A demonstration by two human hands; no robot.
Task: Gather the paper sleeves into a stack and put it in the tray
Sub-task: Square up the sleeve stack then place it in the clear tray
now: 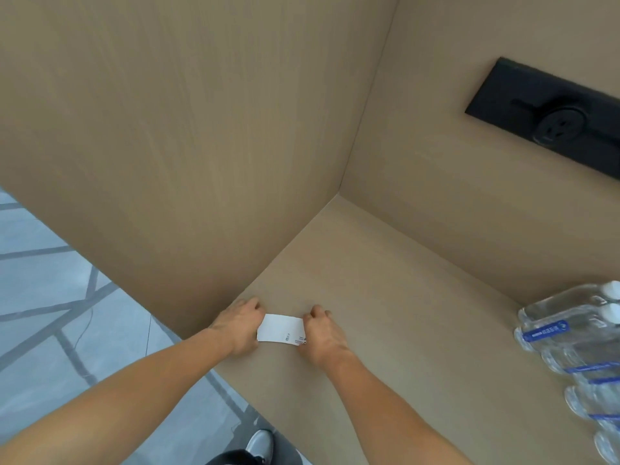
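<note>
A white stack of paper sleeves (281,329) with small dark print at its right end lies on the tan tabletop (385,297), close to the left wall. My left hand (239,325) grips the stack's left end. My right hand (323,333) grips its right end, fingers curled over the edge. How many sleeves are in the stack cannot be made out. No tray is in view.
Tan panels rise behind and to the left of the table. A black power socket strip (550,119) is set in the right wall. A shrink-wrapped pack of water bottles (577,357) lies at the right edge. Grey patterned floor (43,297) and a shoe (259,444) show below left.
</note>
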